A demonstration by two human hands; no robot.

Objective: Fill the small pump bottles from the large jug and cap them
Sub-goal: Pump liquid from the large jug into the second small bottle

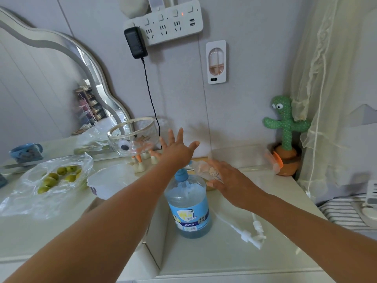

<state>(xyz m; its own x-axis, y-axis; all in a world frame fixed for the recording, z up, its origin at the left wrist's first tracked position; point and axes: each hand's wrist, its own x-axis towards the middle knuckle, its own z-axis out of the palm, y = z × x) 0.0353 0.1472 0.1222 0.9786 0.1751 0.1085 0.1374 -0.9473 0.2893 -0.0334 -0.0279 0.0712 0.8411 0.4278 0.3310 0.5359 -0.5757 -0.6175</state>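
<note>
At a cream bench (204,260) below a wall-mounted power strip (165,23), we see two bare arms reach forward over a large jug (188,209). The jug is part-filled with blue liquid and stands upright at the middle of the bench, with its blue cap (181,176) on. The left hand (175,149) hangs above and behind the jug's top, fingers splayed wide, its grip released and holding nothing. The right hand (228,177), just right of the jug's neck, has its grip wrapped around a small bottle (204,169). The bottle is clear, blurred and tilted, its neck pointing towards the jug's cap. We can see a small printed figure on its side.

Two white pump heads (245,236) lie loose on the bench to the right of the jug, well apart from the bottle. At left we see a clear bag of green fruit (57,178), a white tub (110,181) and a glass bowl (132,137) in front of a wavy-framed mirror (51,88). A green cactus toy (285,127) stands in the far right corner beside a curtain (336,88).
</note>
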